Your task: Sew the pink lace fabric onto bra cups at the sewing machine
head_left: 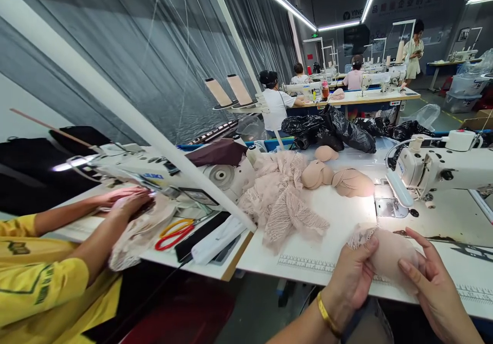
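White worktable: the largest surface, running under both hands and away beyond the fingertips; a printed ruler strip lies along its near edge, just to the left of the left hand's fingers.

Sewing machine: white, standing beyond and slightly right of the right hand's fingertips, well apart from them.

Black plastic bags: heaped at the far edge of the table, far beyond the fingers.

Lace fabric pile: pale pink, lying up and to the left of the left hand's fingers, near but not touching them.

Loose foam cups: several pale cups resting directly beyond the fingertips, between the lace pile and the machine.

Padded cup: a pale pink moulded piece with a lace edge at its upper left, held between the two hands just above the near table edge.

Left hand: fingers curled closed around the cup's left side, thumb on top near the lace; a gold bangle sits on the wrist.

Right hand: fingers partly spread, thumb and forefinger pinching the cup's right rim; how firmly the lower fingers press is not clear from this angle.

Co-worker's hands: far to the left of the fingers, resting on fabric at a neighbouring machine, yellow sleeves visible; red-handled scissors lie just beside them.
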Motion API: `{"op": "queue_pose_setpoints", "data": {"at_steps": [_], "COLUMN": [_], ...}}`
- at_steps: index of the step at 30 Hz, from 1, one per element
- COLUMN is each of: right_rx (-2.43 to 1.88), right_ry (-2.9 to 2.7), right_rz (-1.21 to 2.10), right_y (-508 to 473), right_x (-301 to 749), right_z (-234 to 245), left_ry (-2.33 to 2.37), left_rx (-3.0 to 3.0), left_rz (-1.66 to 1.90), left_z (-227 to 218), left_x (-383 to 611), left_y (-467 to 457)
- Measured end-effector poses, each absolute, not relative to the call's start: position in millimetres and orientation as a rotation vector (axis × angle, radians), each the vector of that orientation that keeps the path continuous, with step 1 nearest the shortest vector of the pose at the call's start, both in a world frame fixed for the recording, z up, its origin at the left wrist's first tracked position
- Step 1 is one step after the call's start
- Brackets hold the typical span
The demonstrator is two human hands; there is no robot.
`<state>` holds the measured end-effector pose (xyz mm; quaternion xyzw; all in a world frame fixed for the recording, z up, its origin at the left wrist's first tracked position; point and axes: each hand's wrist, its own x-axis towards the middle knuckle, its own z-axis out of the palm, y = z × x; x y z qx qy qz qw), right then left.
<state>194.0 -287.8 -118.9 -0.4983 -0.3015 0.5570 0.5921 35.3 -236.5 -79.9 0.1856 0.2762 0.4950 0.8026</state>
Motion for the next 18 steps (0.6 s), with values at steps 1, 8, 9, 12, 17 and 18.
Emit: {"op": "queue_pose_setpoints", "data": {"at_steps": [1,8,9,12,17,18], "right_rx": [-1.158,-1.159,-1.154,-1.138,-1.151,-1.157], "right_ry": [-0.704,-0.692,-0.689,-0.678,-0.691,-0.697], "right_rz": [1.290,1.285,1.291,1.294,1.208,1.191], "right_y": [-287.3,-283.1,-282.8,-281.9,-280.9,-281.2], "right_x": [194.7,197.7,198.3,200.8,198.6,195.9], "right_z": [-117.8,-112.2,-113.4,-119.2,-120.0,-117.1], "left_ry": [0.581,0.558,0.555,0.551,0.598,0.606], "left_rx": [0.410,0.414,0.413,0.374,0.217,0.241], "left_rz": [1.057,1.036,1.032,0.991,0.903,0.905], "left_z": [-79.7,-83.1,-83.5,-84.0,-80.2,-78.8], "left_x": [35.5,35.7,35.6,35.5,42.1,45.3], "left_y": [-236.2,-234.5,-233.8,-230.3,-225.9,-225.5]}}
